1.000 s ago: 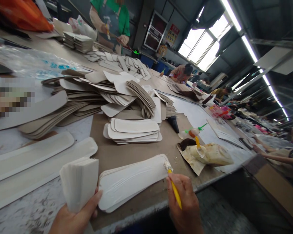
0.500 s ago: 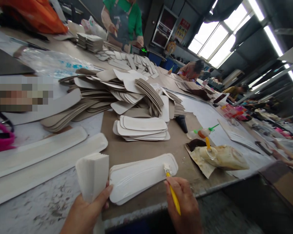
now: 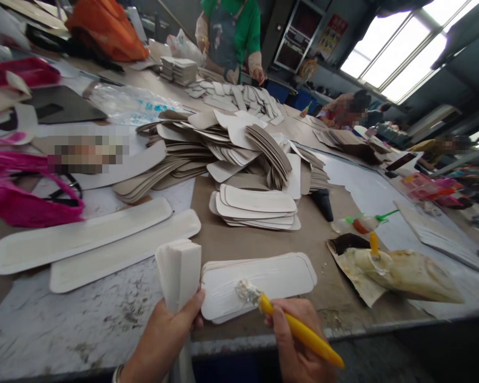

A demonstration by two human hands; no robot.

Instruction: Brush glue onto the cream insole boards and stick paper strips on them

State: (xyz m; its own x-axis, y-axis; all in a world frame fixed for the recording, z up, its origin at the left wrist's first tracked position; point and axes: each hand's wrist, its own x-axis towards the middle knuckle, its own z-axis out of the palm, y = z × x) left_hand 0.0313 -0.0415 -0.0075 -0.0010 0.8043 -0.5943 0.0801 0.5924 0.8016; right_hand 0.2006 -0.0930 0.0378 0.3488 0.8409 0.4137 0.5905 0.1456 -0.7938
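My left hand (image 3: 165,335) grips a stack of white folded pieces (image 3: 179,271) held upright at the table's near edge. My right hand (image 3: 293,346) is closed around a yellow-handled brush (image 3: 291,325). Its glue-laden bristles rest on the top white oblong piece (image 3: 259,282) of a small stack lying flat between my hands. That top piece shines with wet glue streaks. My left thumb touches the stack's left end.
A glue pouch (image 3: 407,274) with a yellow nozzle lies at right beside small squeeze bottles (image 3: 359,223). Another flat stack (image 3: 257,207) and big heaps of beige pieces (image 3: 207,146) sit behind. Two long white strips (image 3: 104,242) lie at left. A person in green (image 3: 233,37) works at the far end.
The brush has swept leftward from the far right end of the top piece to its left-middle. My view has shifted left, bringing pink items into sight.
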